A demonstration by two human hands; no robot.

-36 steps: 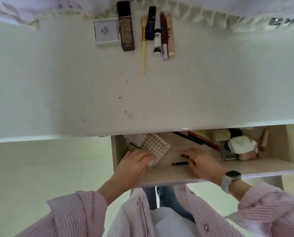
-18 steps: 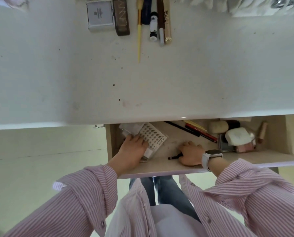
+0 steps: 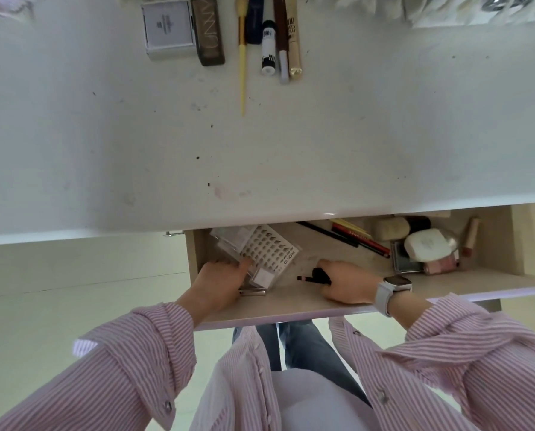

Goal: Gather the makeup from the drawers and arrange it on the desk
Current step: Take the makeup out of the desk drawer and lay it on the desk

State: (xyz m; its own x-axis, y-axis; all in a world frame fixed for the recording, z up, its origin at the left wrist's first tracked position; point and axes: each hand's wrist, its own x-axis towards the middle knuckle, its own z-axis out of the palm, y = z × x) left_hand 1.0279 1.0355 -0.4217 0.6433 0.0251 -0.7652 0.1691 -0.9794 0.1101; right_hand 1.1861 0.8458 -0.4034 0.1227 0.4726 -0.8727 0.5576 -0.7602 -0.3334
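"XOYO" nail sheet (drawer), "UNNY" palette on desk

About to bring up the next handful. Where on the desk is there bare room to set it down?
The desk is bare right of the gold tube and left of the white compact box, and across its whole near half. Only the far row, from box to tube, is crowded, with the yellow brush reaching nearer.

White desk top fills upper half of frame, surface speckled with small dark marks, faint pinkish smudge near front edge. Pale cream floor at lower left, thin seam line running across it. Frilled white fabric along top edge. Light soft, even, no hard shadows.
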